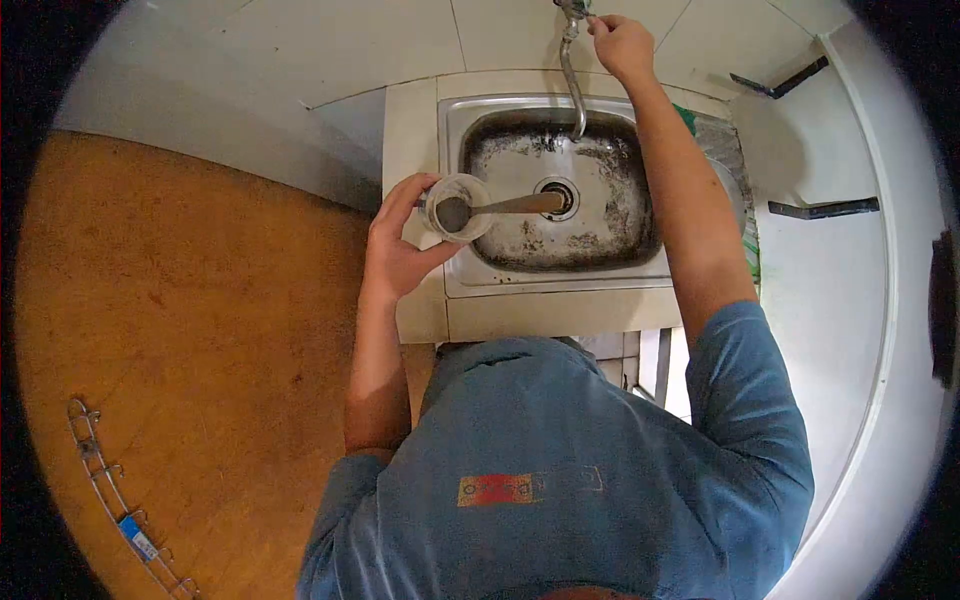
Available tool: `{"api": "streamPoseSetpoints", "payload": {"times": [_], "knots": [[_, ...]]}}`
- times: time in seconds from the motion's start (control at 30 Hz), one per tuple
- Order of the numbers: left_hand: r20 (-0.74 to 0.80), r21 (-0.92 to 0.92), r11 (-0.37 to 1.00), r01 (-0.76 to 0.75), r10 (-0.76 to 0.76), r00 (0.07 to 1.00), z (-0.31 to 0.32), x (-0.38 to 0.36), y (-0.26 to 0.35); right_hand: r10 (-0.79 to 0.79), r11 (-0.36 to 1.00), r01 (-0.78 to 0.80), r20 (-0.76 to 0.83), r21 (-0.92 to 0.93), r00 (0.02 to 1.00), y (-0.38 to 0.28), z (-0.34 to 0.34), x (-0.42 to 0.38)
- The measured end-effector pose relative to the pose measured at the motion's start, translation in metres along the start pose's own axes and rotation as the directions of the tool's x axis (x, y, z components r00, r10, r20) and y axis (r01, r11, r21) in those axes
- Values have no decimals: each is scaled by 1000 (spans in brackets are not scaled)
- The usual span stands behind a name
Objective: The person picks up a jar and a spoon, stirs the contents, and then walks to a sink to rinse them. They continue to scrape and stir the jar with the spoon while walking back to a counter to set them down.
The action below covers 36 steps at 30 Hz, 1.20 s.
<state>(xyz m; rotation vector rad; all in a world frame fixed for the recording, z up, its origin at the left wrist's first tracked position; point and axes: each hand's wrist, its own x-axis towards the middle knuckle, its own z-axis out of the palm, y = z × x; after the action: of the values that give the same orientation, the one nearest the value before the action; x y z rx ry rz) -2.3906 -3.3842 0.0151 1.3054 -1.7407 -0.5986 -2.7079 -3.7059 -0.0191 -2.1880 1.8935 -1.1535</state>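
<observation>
My left hand (pixel 402 245) is wrapped round a clear cup (pixel 474 186) over the left rim of the metal sink (pixel 600 235). Inside the cup rests the dark round end of a long tool (pixel 515 205), whose brown handle reaches out over the drain. At the top, my right hand (pixel 622 47) has its fingers closed on the handle of the faucet (pixel 571 28). The curved spout hangs down over the sink's back edge. I cannot make out any water flowing from it. Dark stains mark the sink's walls and bottom.
Tiles (pixel 520 313) surround the sink. To its right, partly behind my right arm, is a clear round container (pixel 733 190) with something green near it. Black brackets (pixel 825 209) are on the right wall. A metal hook rack (pixel 105 480) is at lower left.
</observation>
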Motion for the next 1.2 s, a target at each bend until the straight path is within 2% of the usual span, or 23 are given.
{"api": "streamPoseSetpoints", "payload": {"times": [0.43,0.5,0.6,0.67,0.7,0.73,0.8,0.87,0.9,0.97,1.07,1.1,1.13,1.2], "knots": [[12,37,999,36,-36,999,-1,3,0,3,999,-4,21,38,1000,-12,-11,-3],[-4,-8,1000,-3,3,1000,-1,1,-3,67,997,-66,26,-27,997,-16,-14,-4],[-27,-8,1000,24,-25,999,-2,-2,-3,89,995,-86,91,-43,992,-30,-44,-17],[-18,-5,999,50,-50,999,-2,-1,-2,89,964,-140,220,228,971,-66,-85,-46],[-8,-2,997,72,-72,997,-2,0,-2,34,905,-147,278,399,960,-86,-102,-68],[-8,-4,997,73,-73,997,-2,-1,-2,-30,815,-165,324,555,946,-105,-117,-91],[-36,42,998,40,-39,999,0,-1,-2,-195,554,-346,522,757,831,-127,-142,-134],[-42,28,999,29,-28,999,3,-2,2,-323,508,-347,548,788,772,-142,-156,-171],[-45,17,1000,21,-20,999,5,-3,4,-329,509,-347,550,788,767,-150,-161,-182],[-42,-3,999,45,-45,998,7,-7,8,-457,464,-245,467,851,758,-165,-167,-199],[-37,-5,995,98,-98,994,3,-18,20,-475,478,-251,489,841,732,-177,-167,-207],[-35,8,993,121,-120,992,2,-23,23,-547,444,-102,360,890,756,-174,-154,-211],[-61,14,990,142,-141,988,2,-31,22,-570,433,-110,366,895,736,-172,-150,-214],[-143,-89,974,211,-222,964,1,-51,19,-504,468,-305,534,830,679,-173,-145,-222]]}}
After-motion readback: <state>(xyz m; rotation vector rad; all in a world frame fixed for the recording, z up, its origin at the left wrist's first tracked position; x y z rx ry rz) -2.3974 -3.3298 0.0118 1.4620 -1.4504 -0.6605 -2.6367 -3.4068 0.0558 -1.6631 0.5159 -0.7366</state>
